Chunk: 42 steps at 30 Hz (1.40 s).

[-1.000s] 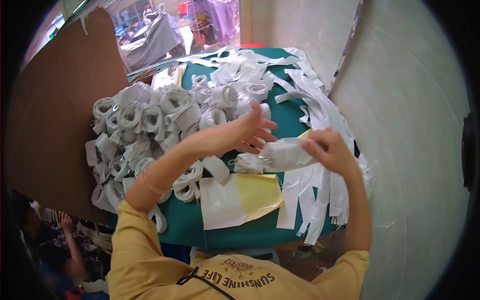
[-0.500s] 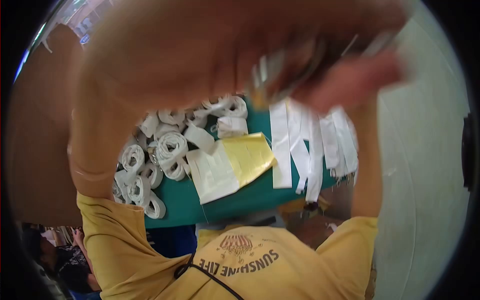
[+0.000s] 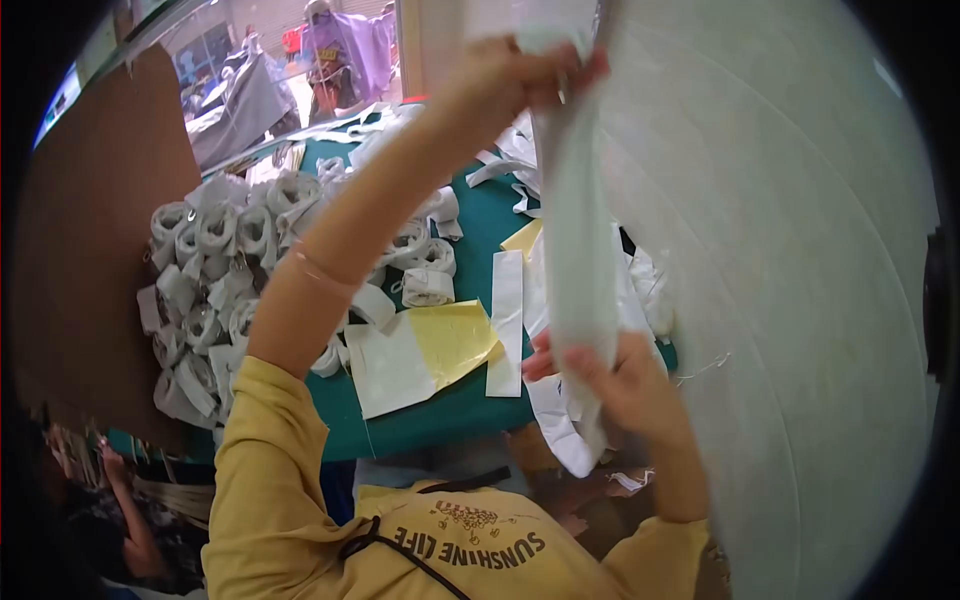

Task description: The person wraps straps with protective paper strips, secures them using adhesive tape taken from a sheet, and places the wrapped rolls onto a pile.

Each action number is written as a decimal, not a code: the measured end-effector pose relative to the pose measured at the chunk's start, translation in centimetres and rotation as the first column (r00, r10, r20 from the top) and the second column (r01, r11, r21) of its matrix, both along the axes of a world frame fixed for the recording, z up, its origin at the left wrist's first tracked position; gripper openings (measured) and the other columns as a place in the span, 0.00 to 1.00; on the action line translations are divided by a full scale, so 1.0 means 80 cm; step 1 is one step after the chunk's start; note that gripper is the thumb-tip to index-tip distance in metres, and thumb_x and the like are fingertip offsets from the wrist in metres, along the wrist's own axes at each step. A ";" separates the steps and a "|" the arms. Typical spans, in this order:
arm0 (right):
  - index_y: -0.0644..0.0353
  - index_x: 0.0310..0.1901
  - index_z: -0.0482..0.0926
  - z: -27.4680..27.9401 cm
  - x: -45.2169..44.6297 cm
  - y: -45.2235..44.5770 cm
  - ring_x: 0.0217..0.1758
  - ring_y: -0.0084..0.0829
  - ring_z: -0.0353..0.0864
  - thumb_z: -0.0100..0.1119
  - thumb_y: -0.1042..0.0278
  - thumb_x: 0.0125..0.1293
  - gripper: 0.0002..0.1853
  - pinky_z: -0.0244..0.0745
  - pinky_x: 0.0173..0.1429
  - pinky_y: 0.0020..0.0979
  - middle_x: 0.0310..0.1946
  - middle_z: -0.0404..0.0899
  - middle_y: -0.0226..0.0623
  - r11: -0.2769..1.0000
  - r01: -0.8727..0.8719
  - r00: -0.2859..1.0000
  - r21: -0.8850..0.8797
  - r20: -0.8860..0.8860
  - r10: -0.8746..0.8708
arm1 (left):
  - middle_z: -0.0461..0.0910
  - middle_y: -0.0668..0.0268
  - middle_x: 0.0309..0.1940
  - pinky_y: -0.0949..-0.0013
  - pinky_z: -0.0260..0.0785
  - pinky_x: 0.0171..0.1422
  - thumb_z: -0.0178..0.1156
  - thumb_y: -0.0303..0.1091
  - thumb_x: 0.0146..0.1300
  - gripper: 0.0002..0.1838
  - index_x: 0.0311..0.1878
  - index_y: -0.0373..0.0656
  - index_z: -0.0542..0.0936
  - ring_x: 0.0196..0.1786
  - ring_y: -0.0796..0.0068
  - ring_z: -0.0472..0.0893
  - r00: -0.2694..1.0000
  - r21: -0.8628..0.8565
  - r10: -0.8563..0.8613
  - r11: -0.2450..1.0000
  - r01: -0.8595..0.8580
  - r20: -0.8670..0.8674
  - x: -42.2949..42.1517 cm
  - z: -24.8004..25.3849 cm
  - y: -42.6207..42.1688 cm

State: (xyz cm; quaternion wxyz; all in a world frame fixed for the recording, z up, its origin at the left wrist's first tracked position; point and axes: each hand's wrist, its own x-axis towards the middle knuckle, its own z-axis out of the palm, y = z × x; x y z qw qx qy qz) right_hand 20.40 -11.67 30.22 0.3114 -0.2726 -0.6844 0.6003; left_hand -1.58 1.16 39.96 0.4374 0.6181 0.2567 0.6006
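A long white fabric strip (image 3: pixel 578 220) hangs stretched between my two hands, blurred by motion. Up high, my left hand (image 3: pixel 545 72) is closed on its upper part. Lower down, my right hand (image 3: pixel 625 385) grips the same strip between thumb and fingers, and the loose end drops below it. Beside this, a flat white strip (image 3: pixel 507 325) lies on the green table (image 3: pixel 440 430). A white and yellow sheet (image 3: pixel 415 355) is to its left. Part of the white strips (image 3: pixel 555 420) near my right hand is hidden behind it.
Many rolled white strips (image 3: pixel 215 235) are heaped on the table's left, beside a brown board (image 3: pixel 95 230). More loose white strips (image 3: pixel 515 160) lie toward the back. A pale wall or sheet (image 3: pixel 790 300) borders the right side. Another person (image 3: pixel 130 500) is at lower left.
My hands were close to the camera and blurred; now they are farther off and spread apart, the left high and the right low, with a white strip stretched between them.
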 end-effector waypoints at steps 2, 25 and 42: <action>0.69 0.47 0.77 -0.029 -0.002 -0.015 0.46 0.30 0.80 0.50 0.61 0.69 0.17 0.72 0.55 0.32 0.41 0.81 0.41 0.996 -0.062 0.998 -0.065 0.013 0.063 | 0.81 0.58 0.43 0.74 0.73 0.50 0.56 0.29 0.64 0.13 0.47 0.29 0.76 0.44 0.73 0.81 0.999 0.001 -0.001 1.000 0.001 0.048 0.025 -0.031 -0.019; 0.69 0.46 0.76 0.000 0.010 0.015 0.43 0.40 0.79 0.54 0.70 0.66 0.12 0.72 0.49 0.35 0.41 0.79 0.46 0.459 -0.881 0.450 0.114 -0.097 0.888 | 0.81 0.60 0.44 0.72 0.74 0.51 0.49 0.36 0.71 0.17 0.51 0.31 0.74 0.45 0.75 0.81 0.998 -0.404 -0.026 0.913 0.048 0.060 -0.057 -0.206 -0.087; 0.64 0.48 0.77 -0.069 0.020 -0.044 0.43 0.44 0.76 0.51 0.62 0.70 0.14 0.71 0.48 0.33 0.43 0.78 0.46 0.465 -0.883 0.469 0.066 0.171 0.867 | 0.82 0.59 0.41 0.78 0.76 0.47 0.56 0.30 0.65 0.12 0.48 0.32 0.77 0.43 0.73 0.83 0.997 -0.482 0.047 0.876 -0.012 0.061 -0.024 -0.193 -0.067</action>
